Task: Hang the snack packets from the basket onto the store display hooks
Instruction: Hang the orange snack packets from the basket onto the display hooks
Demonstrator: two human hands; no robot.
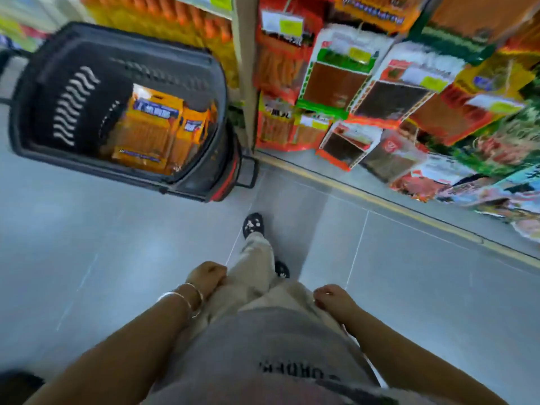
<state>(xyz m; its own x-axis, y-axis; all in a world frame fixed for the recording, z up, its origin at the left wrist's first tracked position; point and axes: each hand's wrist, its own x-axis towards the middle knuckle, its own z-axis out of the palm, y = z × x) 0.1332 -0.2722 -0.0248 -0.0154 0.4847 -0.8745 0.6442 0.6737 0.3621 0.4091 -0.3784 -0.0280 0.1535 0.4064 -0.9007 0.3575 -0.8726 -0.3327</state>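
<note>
A dark plastic basket [43,92] stands on the floor at the upper left, holding orange snack packets [149,127] with blue labels. My left hand [207,276], with bangles on the wrist, hangs by my left thigh with its fingers curled and nothing in it. My right hand [331,298] rests by my right hip, fingers also curled in and holding nothing. Both hands are far below the basket and well short of the display of hanging packets [336,83] at the upper right. The picture is blurred by motion.
A white shelf upright [245,68] separates the hanging display from shelves of orange packets [175,21] at the upper left. A yellow strip [380,200] runs along the display's base. Grey floor tiles [117,244] spread around my legs and dark shoes [253,225].
</note>
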